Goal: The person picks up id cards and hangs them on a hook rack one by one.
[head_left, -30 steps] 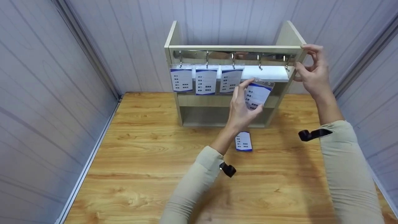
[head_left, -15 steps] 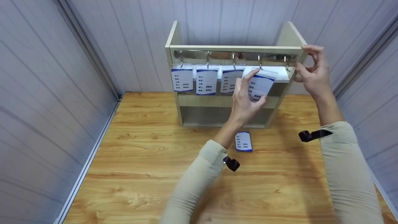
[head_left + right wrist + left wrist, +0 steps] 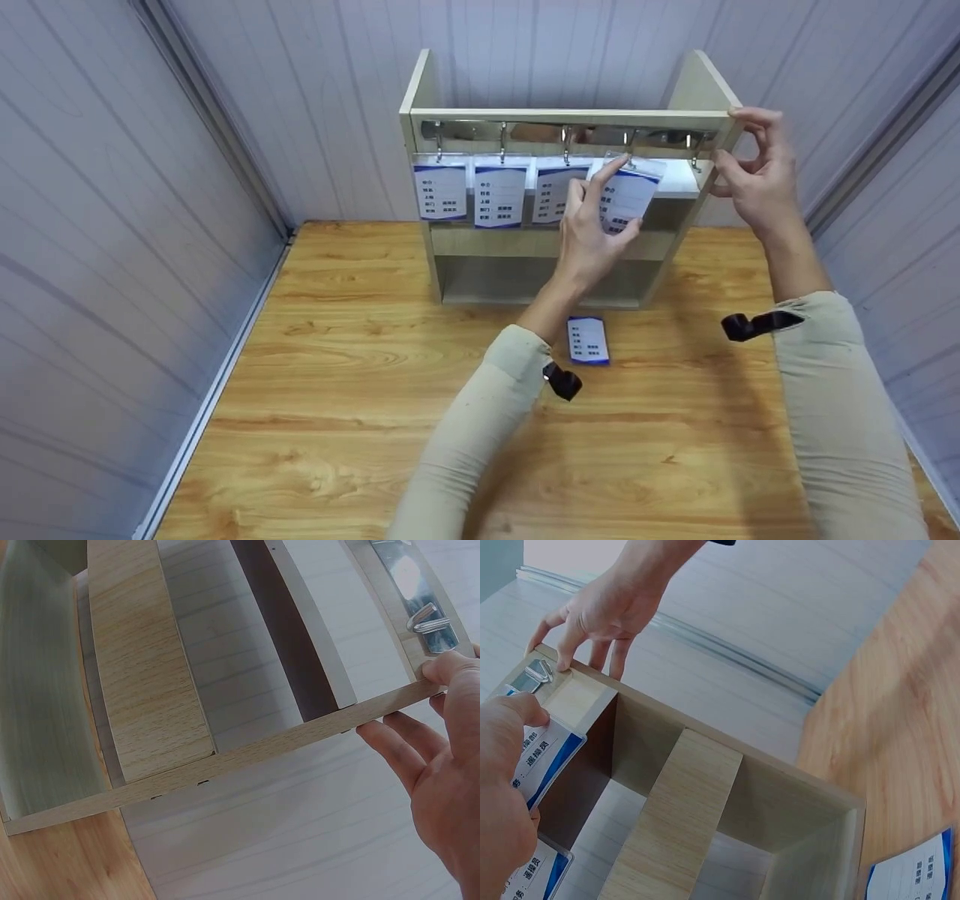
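Note:
My left hand (image 3: 589, 236) pinches a clear-sleeved name badge (image 3: 631, 196) with a white and blue card, index finger at its top edge and thumb at its lower right. Slightly tilted, the badge has its top right at the fourth hook (image 3: 628, 139) of a metal hook rail. In the left wrist view the left fingers (image 3: 532, 711) cover part of the badge (image 3: 551, 757). My right hand (image 3: 761, 172) grips the upper right corner of the wooden shelf (image 3: 570, 115); the right wrist view has its thumb (image 3: 450, 667) on the front and fingers behind the side panel.
Badges hang on the first three hooks, the third badge (image 3: 559, 195) partly behind my left hand. The fifth hook (image 3: 691, 150) is bare. Another badge (image 3: 588, 341) lies on the wood-grain surface (image 3: 337, 390) before the shelf. Panelled walls (image 3: 300, 97) stand behind and at both sides.
My left hand has moved up and slightly right, bringing the badge from below the fourth hook up to it. The right hand stays on the shelf corner.

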